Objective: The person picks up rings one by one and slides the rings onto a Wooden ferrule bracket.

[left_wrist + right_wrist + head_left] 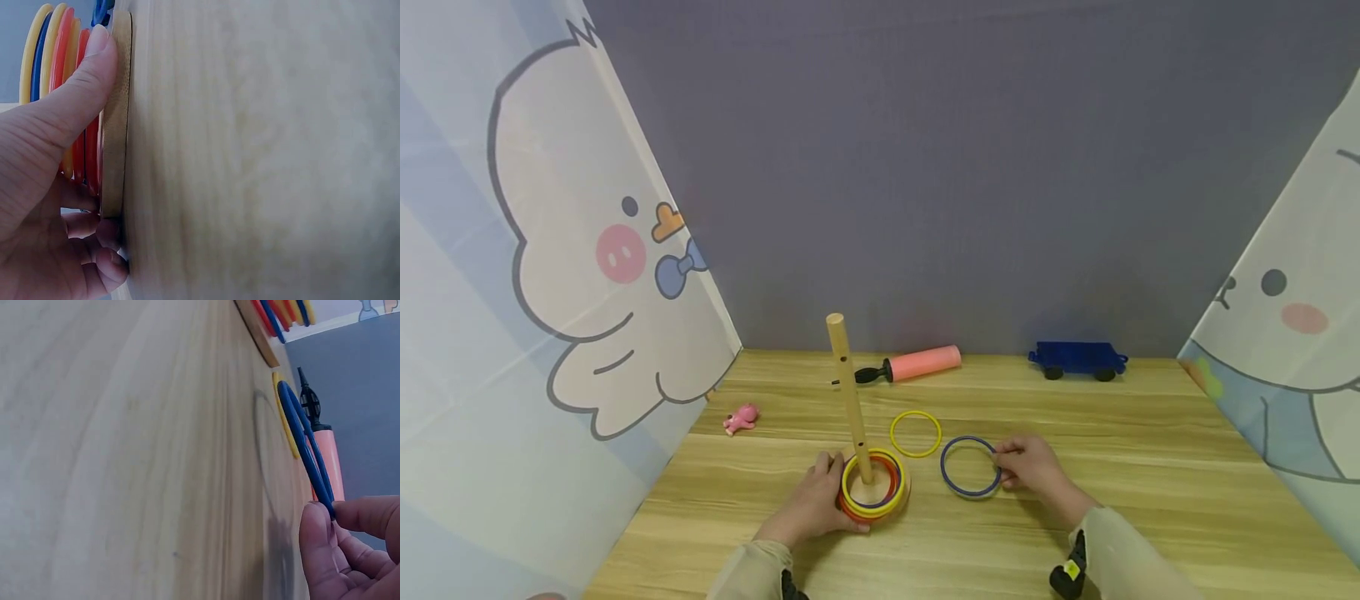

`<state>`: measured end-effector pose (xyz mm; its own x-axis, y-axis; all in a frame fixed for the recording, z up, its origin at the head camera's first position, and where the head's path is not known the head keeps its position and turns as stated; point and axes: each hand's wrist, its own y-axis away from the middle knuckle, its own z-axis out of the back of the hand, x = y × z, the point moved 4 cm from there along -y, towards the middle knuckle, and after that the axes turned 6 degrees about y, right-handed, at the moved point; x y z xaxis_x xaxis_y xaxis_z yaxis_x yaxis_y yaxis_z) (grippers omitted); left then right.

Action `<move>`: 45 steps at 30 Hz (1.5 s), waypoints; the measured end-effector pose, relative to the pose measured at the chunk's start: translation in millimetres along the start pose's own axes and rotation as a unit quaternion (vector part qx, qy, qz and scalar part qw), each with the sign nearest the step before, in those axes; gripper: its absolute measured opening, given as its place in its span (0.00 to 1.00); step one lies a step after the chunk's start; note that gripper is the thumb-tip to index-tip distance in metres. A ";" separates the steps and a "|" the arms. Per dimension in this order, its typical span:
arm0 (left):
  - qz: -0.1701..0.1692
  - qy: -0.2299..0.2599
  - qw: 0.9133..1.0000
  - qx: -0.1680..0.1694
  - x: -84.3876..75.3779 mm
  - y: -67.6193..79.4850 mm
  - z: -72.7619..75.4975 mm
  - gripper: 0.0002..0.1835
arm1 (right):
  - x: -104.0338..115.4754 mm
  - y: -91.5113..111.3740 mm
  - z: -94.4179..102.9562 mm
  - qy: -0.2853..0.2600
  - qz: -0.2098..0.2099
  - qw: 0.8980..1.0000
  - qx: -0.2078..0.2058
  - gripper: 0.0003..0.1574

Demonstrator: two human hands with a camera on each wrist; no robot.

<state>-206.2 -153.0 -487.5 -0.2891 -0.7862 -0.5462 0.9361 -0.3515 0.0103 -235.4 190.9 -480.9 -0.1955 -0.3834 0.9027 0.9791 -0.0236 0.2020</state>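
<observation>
A ring-toss stand has an upright wooden post on a round wooden base. Yellow, blue and red rings lie stacked around the foot of the post. My left hand grips the base from the left, its thumb along the near edge and the other fingers curled on the far side. To the right of the stand, my right hand pinches a blue ring between thumb and forefinger. That ring is tilted and held off the table, and its shadow falls below it.
A yellow ring lies flat between the stand and the blue ring. Farther back are a pink hand pump and a blue toy wagon. A small pink figure lies at left. A grey wall closes off the table's back.
</observation>
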 end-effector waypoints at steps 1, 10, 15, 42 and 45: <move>0.001 -0.001 1.000 0.001 0.1 -0.1 -0.1 0.67 | 1.0 0.8 0.4 -0.005 0.001 1.000 0.004 0.10; -0.006 -0.008 1.000 0.000 -5.1 3.1 2.3 0.66 | 7.0 8.9 2.8 -0.027 0.006 0.999 0.017 0.13; -0.005 -0.004 1.000 -0.002 -6.1 2.8 3.0 0.66 | 13.2 12.9 3.7 -0.032 0.021 0.999 0.025 0.15; -0.003 -0.002 1.000 -0.004 -5.7 1.5 2.4 0.66 | 16.3 14.2 0.8 -0.050 0.026 0.998 0.029 0.16; -0.003 0.002 1.000 -0.001 -5.2 1.9 2.3 0.65 | 18.1 15.6 1.4 -0.054 0.028 0.998 0.033 0.17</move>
<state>-203.4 -150.8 -482.7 -0.2937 -0.7823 -0.5493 0.9349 -0.3548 0.0054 -223.7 184.9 -460.9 -0.1499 -0.2808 0.9480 0.9834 0.0566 0.1722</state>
